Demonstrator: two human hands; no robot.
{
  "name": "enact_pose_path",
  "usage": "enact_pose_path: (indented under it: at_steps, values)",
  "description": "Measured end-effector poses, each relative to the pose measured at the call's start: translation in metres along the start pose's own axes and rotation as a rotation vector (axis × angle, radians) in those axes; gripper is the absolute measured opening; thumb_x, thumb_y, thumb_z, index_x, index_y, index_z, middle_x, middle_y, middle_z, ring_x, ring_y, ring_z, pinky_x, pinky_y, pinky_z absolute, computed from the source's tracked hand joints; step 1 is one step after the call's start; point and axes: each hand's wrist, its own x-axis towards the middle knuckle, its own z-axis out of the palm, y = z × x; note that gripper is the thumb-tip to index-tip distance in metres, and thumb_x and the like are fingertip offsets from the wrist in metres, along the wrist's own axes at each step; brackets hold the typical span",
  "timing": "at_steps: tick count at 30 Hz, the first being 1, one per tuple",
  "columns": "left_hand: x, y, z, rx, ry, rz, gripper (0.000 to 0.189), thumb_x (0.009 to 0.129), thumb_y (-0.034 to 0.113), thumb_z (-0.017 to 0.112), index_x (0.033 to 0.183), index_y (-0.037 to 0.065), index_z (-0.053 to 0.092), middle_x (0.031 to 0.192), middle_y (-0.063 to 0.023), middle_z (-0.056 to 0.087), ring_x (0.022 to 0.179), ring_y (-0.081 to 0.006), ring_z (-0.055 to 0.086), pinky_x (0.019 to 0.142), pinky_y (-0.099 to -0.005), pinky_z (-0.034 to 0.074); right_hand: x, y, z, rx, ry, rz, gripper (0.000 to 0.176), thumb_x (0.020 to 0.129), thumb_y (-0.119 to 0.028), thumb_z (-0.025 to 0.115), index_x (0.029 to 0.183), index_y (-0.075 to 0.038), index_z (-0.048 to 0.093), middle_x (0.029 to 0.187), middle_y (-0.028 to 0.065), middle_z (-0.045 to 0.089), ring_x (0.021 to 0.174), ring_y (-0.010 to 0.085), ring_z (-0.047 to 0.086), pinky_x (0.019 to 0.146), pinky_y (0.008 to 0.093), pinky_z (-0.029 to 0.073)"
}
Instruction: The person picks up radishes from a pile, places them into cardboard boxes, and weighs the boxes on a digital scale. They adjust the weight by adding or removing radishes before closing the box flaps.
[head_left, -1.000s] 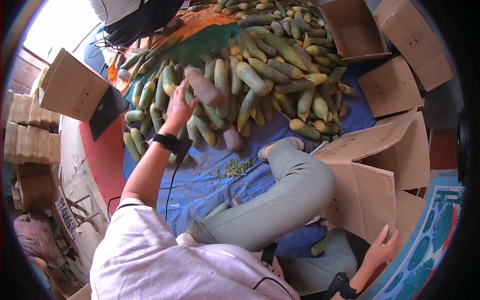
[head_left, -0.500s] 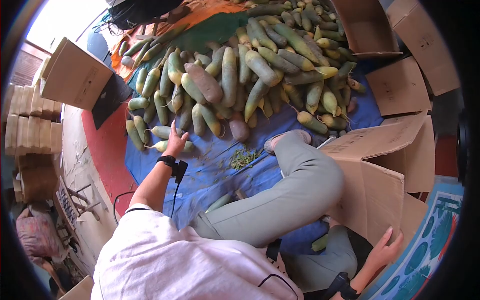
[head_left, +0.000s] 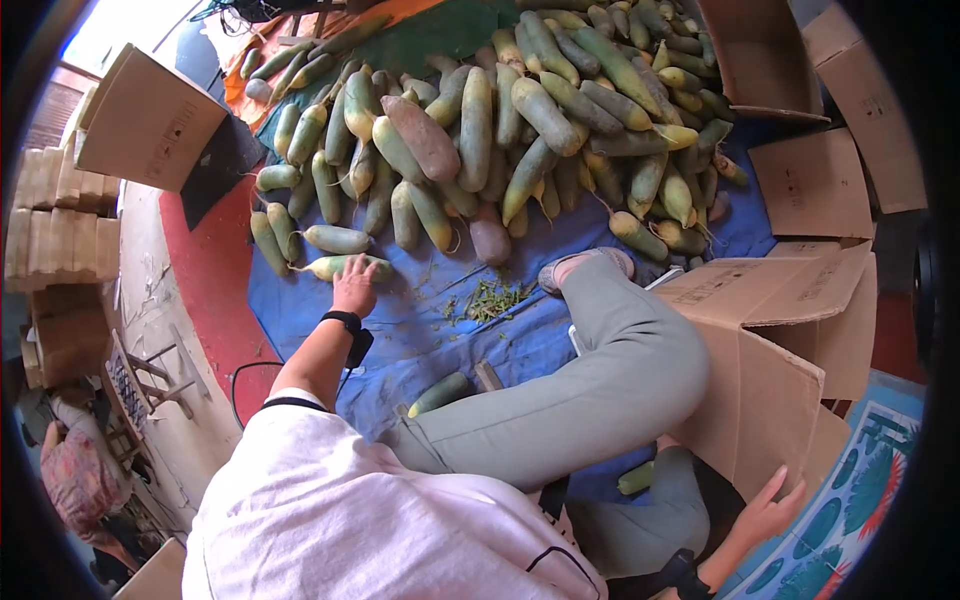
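Observation:
My left hand (head_left: 354,287), wearing a black wrist strap, reaches forward with its fingers bent over a green radish (head_left: 322,268) at the front left of the pile. Another green radish (head_left: 337,239) lies just beyond it. At the lower right, my right hand (head_left: 765,517) has its fingers stretched out against the lower edge of an open cardboard box (head_left: 725,390). It holds no radish. A cut-looking green radish (head_left: 440,393) lies beside my leg, and part of another (head_left: 636,478) shows between my legs.
A large heap of radishes (head_left: 475,130) covers the far part of the blue tarp (head_left: 400,330). Green trimmings (head_left: 492,299) lie near my shoe. More cardboard boxes (head_left: 812,185) stand right, one box (head_left: 150,125) left. Another person (head_left: 80,475) is at the lower left.
My left hand has come down onto the front radish, its fingers changing from pointing forward to bending over it. My right hand stays by the box. The camera view has shifted slightly.

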Motion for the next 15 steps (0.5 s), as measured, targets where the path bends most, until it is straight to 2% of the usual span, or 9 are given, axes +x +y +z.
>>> enact_pose_path:
  at_steps: [1, 2, 5, 9, 11, 12, 14, 15]
  values:
    - [0.008, 0.0, 0.009, 0.002, 0.008, 0.077, 0.064, 0.072, 0.009, 0.059, 0.133, 0.019, 0.04, 0.143, -0.0075, 0.031, 0.133, -0.0299, 0.027, 0.102, -0.052, 0.03, 0.0, -0.001, -0.001, -0.004, -0.009, 0.017, 0.043, 0.091, -0.031, 0.054, 0.11, 0.008, 0.053, 0.101, 0.0258, 0.059, 0.091, 0.0396, 0.056, 0.078, 0.0412, 0.045]
    - [0.013, 0.001, 0.014, 0.0, 0.003, 0.081, 0.064, 0.072, 0.009, 0.059, 0.133, 0.019, 0.04, 0.143, -0.0075, 0.031, 0.133, -0.0299, 0.027, 0.102, -0.052, 0.03, 0.0, -0.002, -0.002, -0.01, -0.012, 0.015, 0.043, 0.091, -0.031, 0.054, 0.11, 0.008, 0.053, 0.101, 0.0258, 0.059, 0.091, 0.0396, 0.056, 0.078, 0.0412, 0.045]
    - [0.022, 0.017, 0.005, 0.093, -0.02, 0.101, 0.051, 0.081, 0.009, 0.049, 0.131, 0.019, 0.043, 0.14, -0.0083, 0.035, 0.128, -0.0281, 0.034, 0.097, -0.0462, 0.036, 0.0, -0.005, -0.004, -0.005, 0.003, 0.009, 0.042, 0.091, -0.03, 0.054, 0.109, 0.008, 0.053, 0.102, 0.0259, 0.058, 0.092, 0.0395, 0.056, 0.08, 0.041, 0.044]
    - [0.041, 0.023, 0.022, 0.194, 0.038, 0.099, 0.042, 0.084, 0.014, 0.047, 0.126, 0.018, 0.048, 0.129, -0.0076, 0.045, 0.121, -0.0272, 0.04, 0.091, -0.0448, 0.039, 0.0, -0.009, -0.007, 0.044, -0.006, -0.004, 0.039, 0.091, -0.027, 0.054, 0.107, 0.008, 0.053, 0.101, 0.025, 0.058, 0.091, 0.0386, 0.055, 0.08, 0.0403, 0.044]
    - [0.049, 0.025, 0.031, 0.253, -0.003, 0.034, 0.035, 0.077, 0.025, 0.062, 0.112, 0.018, 0.058, 0.115, -0.0051, 0.051, 0.114, -0.0248, 0.044, 0.088, -0.0452, 0.038, -0.001, -0.01, -0.007, 0.066, -0.003, 0.001, 0.037, 0.091, -0.026, 0.055, 0.107, 0.008, 0.052, 0.1, 0.0245, 0.058, 0.091, 0.0383, 0.054, 0.08, 0.0401, 0.044]
    - [0.048, 0.026, 0.029, 0.255, 0.001, 0.04, 0.035, 0.077, 0.025, 0.062, 0.112, 0.018, 0.058, 0.115, -0.0051, 0.051, 0.114, -0.0248, 0.044, 0.088, -0.0452, 0.038, -0.001, -0.01, -0.008, 0.052, -0.003, -0.008, 0.036, 0.091, -0.025, 0.054, 0.107, 0.007, 0.053, 0.1, 0.0241, 0.058, 0.09, 0.0381, 0.054, 0.079, 0.04, 0.044]
    - [0.042, 0.026, 0.024, 0.413, 0.005, 0.114, 0.022, 0.079, 0.025, 0.058, 0.1, 0.018, 0.063, 0.103, -0.0039, 0.051, 0.102, -0.0224, 0.047, 0.084, -0.0422, 0.038, -0.001, -0.011, -0.008, 0.042, 0.001, -0.012, 0.035, 0.091, -0.025, 0.054, 0.107, 0.007, 0.053, 0.099, 0.0237, 0.058, 0.089, 0.0379, 0.054, 0.079, 0.0399, 0.044]
    - [0.041, 0.022, 0.032, 0.36, 0.034, 0.134, 0.019, 0.081, 0.023, 0.054, 0.096, 0.017, 0.064, 0.102, -0.0049, 0.05, 0.1, -0.0219, 0.047, 0.084, -0.0416, 0.037, -0.001, -0.011, -0.008, 0.045, -0.001, -0.01, 0.035, 0.092, -0.024, 0.054, 0.107, 0.007, 0.053, 0.099, 0.0236, 0.058, 0.089, 0.038, 0.054, 0.079, 0.0401, 0.044]
